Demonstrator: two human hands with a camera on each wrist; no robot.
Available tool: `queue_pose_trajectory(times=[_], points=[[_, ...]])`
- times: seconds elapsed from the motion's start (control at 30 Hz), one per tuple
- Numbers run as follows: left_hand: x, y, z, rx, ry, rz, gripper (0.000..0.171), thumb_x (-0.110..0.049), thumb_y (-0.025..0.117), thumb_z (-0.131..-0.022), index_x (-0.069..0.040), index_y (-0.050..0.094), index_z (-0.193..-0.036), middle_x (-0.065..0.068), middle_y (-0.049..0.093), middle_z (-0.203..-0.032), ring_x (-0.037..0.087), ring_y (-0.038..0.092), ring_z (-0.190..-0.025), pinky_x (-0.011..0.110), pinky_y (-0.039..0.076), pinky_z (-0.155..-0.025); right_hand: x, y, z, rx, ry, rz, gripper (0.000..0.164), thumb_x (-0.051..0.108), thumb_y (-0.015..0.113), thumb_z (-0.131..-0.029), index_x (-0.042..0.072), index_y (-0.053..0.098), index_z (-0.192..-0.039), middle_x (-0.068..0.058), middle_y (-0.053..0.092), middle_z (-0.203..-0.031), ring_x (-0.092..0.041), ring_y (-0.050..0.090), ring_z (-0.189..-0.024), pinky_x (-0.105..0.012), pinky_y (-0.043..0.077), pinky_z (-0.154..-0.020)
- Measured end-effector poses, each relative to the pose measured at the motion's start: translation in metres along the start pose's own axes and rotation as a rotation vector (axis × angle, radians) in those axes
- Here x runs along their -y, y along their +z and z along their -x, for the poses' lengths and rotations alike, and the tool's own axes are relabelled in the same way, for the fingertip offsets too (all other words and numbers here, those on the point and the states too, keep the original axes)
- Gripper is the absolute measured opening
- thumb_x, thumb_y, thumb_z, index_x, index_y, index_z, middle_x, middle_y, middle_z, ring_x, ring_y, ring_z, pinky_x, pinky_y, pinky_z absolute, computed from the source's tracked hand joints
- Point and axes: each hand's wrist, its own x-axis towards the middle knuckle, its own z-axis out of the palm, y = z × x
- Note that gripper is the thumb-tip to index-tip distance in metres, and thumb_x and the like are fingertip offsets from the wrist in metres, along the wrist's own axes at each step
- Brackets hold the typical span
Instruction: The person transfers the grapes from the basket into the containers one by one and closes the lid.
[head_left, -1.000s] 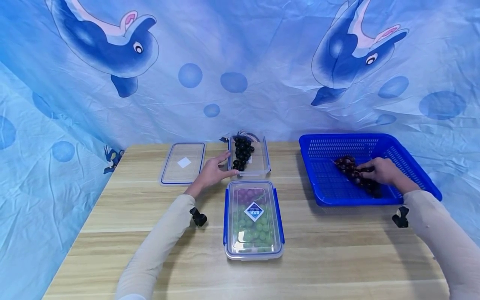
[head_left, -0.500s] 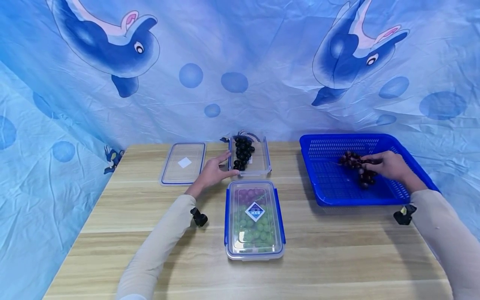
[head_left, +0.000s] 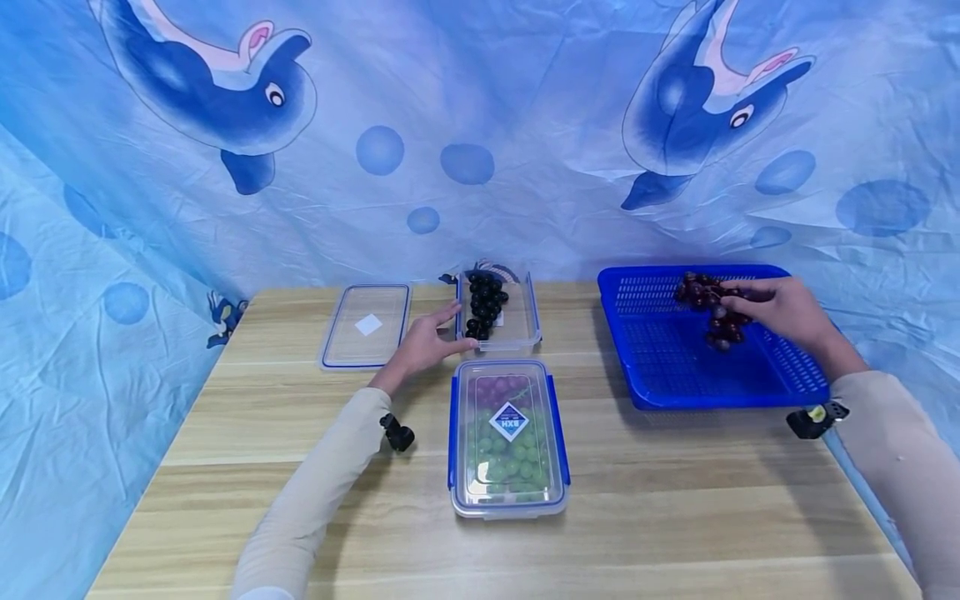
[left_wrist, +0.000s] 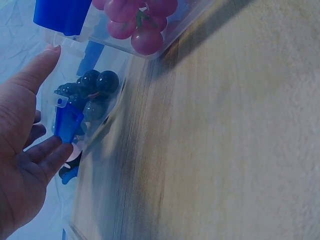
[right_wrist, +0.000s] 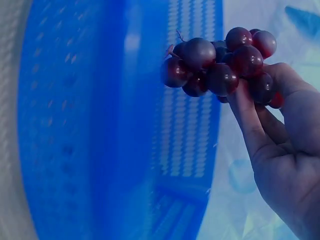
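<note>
Dark red grapes [head_left: 703, 293] hang in a bunch above the blue basket, pinched between the thumb and fingers of my right hand [head_left: 787, 312]. The right wrist view shows the same bunch of grapes [right_wrist: 220, 75] at the fingertips. My left hand [head_left: 429, 340] spreads its thumb and fingers against the left side of an open clear container [head_left: 521, 329]. Black grapes [head_left: 486, 304] lie inside that container, along its left side. Close up in the left wrist view, fingertips touch a hanging blue latch [left_wrist: 67, 120], while the thumb tip is at the container's corner.
A closed container [head_left: 510, 492] with blue latches, holding green and pinkish grapes, stands nearer on the wooden table [head_left: 675, 517]. A clear lid [head_left: 367, 329] lies left of the open container. The blue basket [head_left: 637, 392] stands at the right. A dolphin-printed cloth [head_left: 525, 108] hangs behind.
My right hand has lifted the dark red grapes from the basket's bottom, moving up and slightly right. The left hand has stayed in place.
</note>
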Motion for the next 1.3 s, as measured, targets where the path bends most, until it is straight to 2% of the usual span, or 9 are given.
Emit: queue_pose_trajectory(times=[0.23, 0.53, 0.7, 0.77, 0.83, 0.97, 1.07, 1.23, 1.3], points=[[0.002, -0.001, -0.001, -0.007, 0.001, -0.015, 0.095, -0.054, 0.079, -0.085, -0.005, 0.039, -0.156, 0.007, 0.027, -0.168, 0.038, 0.049, -0.139, 0.048, 0.047, -0.111, 0.042, 0.007, -0.007, -0.066, -0.021, -0.068, 0.043, 0.036, 0.073, -0.096, 0.007, 0.071, -0.128, 0.008, 0.046, -0.059, -0.006, 0.026, -0.047, -0.036, 0.025, -0.040], [0.002, -0.001, -0.001, -0.012, 0.005, -0.006, 0.094, -0.053, 0.079, -0.085, -0.004, 0.040, -0.156, 0.008, 0.028, -0.168, 0.039, 0.054, -0.134, 0.047, 0.050, -0.108, 0.099, 0.027, -0.019, -0.119, -0.037, -0.165, 0.043, 0.036, 0.076, -0.094, 0.008, 0.073, -0.126, 0.013, 0.055, -0.065, -0.003, 0.021, -0.047, -0.031, 0.022, -0.037], [0.001, 0.000, 0.000, -0.013, 0.008, -0.022, 0.095, -0.055, 0.079, -0.085, -0.006, 0.040, -0.156, 0.007, 0.029, -0.167, 0.038, 0.052, -0.136, 0.048, 0.050, -0.109, 0.129, 0.038, -0.027, -0.119, -0.009, -0.207, 0.047, 0.041, 0.076, -0.093, 0.011, 0.073, -0.129, 0.017, 0.070, -0.087, -0.003, 0.038, -0.053, -0.027, 0.029, -0.041], [0.001, 0.000, 0.000, -0.014, 0.009, -0.025, 0.095, -0.055, 0.079, -0.084, -0.007, 0.040, -0.156, 0.007, 0.029, -0.167, 0.038, 0.052, -0.136, 0.048, 0.049, -0.110, 0.138, 0.044, -0.032, -0.116, -0.005, -0.223, 0.047, 0.041, 0.076, -0.093, 0.012, 0.073, -0.129, 0.011, 0.075, -0.093, 0.002, 0.051, -0.062, -0.022, 0.038, -0.047], [0.001, 0.000, 0.000, -0.011, 0.010, -0.020, 0.095, -0.055, 0.079, -0.085, -0.007, 0.040, -0.156, 0.008, 0.028, -0.168, 0.038, 0.052, -0.136, 0.048, 0.050, -0.109, 0.147, 0.051, -0.037, -0.120, -0.007, -0.232, 0.045, 0.039, 0.076, -0.093, 0.011, 0.073, -0.128, -0.001, 0.078, -0.101, 0.006, 0.057, -0.070, -0.017, 0.043, -0.053], [0.002, 0.000, 0.000, -0.005, 0.005, 0.000, 0.095, -0.053, 0.079, -0.085, -0.007, 0.039, -0.157, 0.008, 0.027, -0.168, 0.039, 0.054, -0.134, 0.047, 0.051, -0.107, 0.163, 0.068, -0.050, -0.127, -0.021, -0.261, 0.040, 0.032, 0.076, -0.093, 0.009, 0.074, -0.126, -0.018, 0.075, -0.112, 0.010, 0.062, -0.078, -0.011, 0.049, -0.063], [0.002, 0.000, 0.000, -0.004, -0.001, 0.010, 0.094, -0.052, 0.080, -0.085, -0.007, 0.038, -0.157, 0.007, 0.026, -0.168, 0.039, 0.055, -0.133, 0.046, 0.051, -0.107, 0.175, 0.083, -0.060, -0.117, -0.022, -0.281, 0.037, 0.028, 0.077, -0.093, 0.009, 0.074, -0.125, -0.019, 0.074, -0.114, 0.003, 0.066, -0.083, -0.010, 0.051, -0.067], [-0.001, 0.000, 0.001, -0.007, -0.004, 0.015, 0.094, -0.052, 0.080, -0.085, -0.006, 0.040, -0.156, 0.006, 0.029, -0.168, 0.037, 0.053, -0.135, 0.046, 0.050, -0.109, 0.190, 0.104, -0.073, -0.053, 0.017, -0.315, 0.038, 0.027, 0.075, -0.095, 0.012, 0.072, -0.129, -0.018, 0.073, -0.120, -0.023, 0.072, -0.103, -0.018, 0.054, -0.070], [-0.002, 0.000, 0.001, -0.008, 0.002, 0.011, 0.093, -0.051, 0.080, -0.085, -0.005, 0.040, -0.156, 0.007, 0.030, -0.167, 0.038, 0.052, -0.136, 0.047, 0.050, -0.109, 0.195, 0.111, -0.079, -0.035, 0.028, -0.325, 0.038, 0.028, 0.074, -0.095, 0.012, 0.072, -0.130, -0.018, 0.072, -0.122, -0.028, 0.071, -0.109, -0.022, 0.054, -0.072]])
